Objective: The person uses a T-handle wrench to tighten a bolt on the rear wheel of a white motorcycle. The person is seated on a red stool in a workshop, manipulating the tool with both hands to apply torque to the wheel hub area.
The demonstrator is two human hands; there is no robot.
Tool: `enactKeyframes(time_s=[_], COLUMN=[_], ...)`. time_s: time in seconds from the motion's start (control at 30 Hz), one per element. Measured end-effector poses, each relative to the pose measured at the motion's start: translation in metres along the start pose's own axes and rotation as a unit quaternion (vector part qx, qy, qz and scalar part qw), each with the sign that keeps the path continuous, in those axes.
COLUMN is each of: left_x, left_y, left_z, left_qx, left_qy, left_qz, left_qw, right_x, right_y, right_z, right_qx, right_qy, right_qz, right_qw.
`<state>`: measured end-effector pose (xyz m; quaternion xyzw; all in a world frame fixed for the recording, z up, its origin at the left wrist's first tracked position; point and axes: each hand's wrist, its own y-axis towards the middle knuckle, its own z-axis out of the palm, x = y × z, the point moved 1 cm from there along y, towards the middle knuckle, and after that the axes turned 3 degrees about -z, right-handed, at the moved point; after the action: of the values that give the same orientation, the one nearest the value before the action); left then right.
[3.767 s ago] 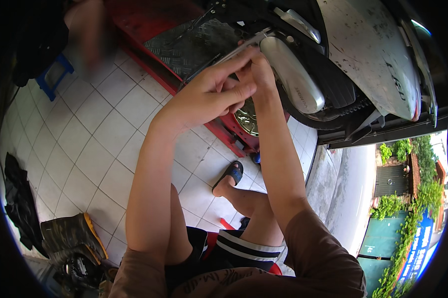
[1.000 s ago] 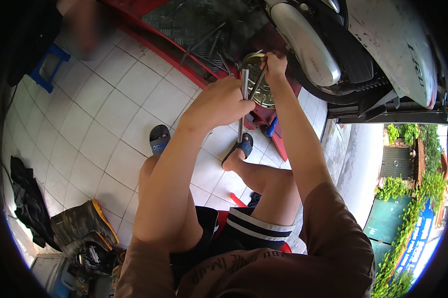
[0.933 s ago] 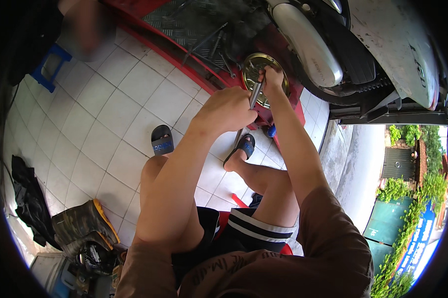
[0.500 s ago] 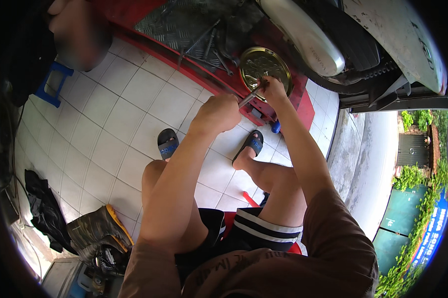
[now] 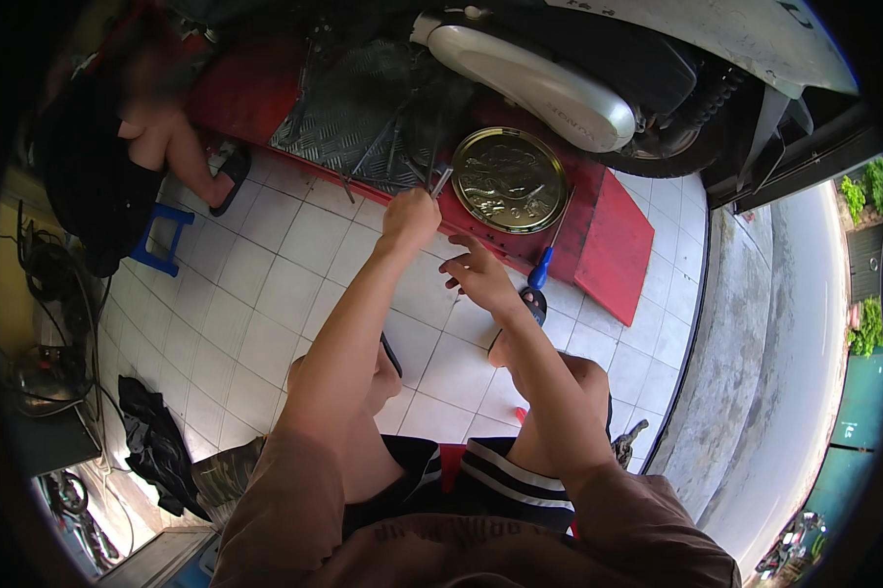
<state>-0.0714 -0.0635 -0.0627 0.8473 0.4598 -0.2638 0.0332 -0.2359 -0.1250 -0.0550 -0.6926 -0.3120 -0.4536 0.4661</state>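
My left hand [image 5: 412, 218] is closed around a silver metal rod-shaped tool [image 5: 443, 182], whose upper end sticks out above the fist toward the lift platform. Its exact kind is hidden by the grip. Just right of it and a little nearer, my right hand [image 5: 480, 276] holds nothing, its fingers apart and slightly bent. Beyond both hands, a round gold-coloured tray [image 5: 509, 230] lies on the red platform [image 5: 613, 245]. A screwdriver with a blue handle [image 5: 541, 267] leans across the platform's edge beside the tray.
Several wrenches [image 5: 373, 149] lie on the platform's dark tread plate [image 5: 334, 116]. A motorcycle with a silver exhaust cover [image 5: 529, 83] stands above. At left, a person [image 5: 98, 186] sits near a blue stool [image 5: 162, 238]. A black cloth [image 5: 157, 441] lies on the tiled floor.
My right hand has let go of the rod's far end and drawn back toward me, opening. My left hand still grips the tool, now pointing up. The view has shifted, bringing more of the person in.
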Motion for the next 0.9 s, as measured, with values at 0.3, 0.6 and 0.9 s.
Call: enactKeyframes(time_s=[0.3,0.6,0.9], left_x=[-0.056,-0.031,0.026], left_y=[0.051,0.043,-0.133], left_z=[0.051,0.077,-0.055], left_qx=[0.075,0.0,-0.005], left_qy=[0.11,0.068,0.021], left_qz=[-0.075,-0.03,0.264], left_qw=[0.988,0.997,0.964], right_x=[-0.001,0.009,-0.01], right_y=[-0.001,-0.012,0.01], right_z=[-0.032,-0.046,-0.047], right_qx=[-0.047,-0.055,-0.037], right_qy=[-0.059,-0.116,-0.083], right_qz=[-0.091,-0.137,-0.144], right_qw=[0.993,0.982,0.985])
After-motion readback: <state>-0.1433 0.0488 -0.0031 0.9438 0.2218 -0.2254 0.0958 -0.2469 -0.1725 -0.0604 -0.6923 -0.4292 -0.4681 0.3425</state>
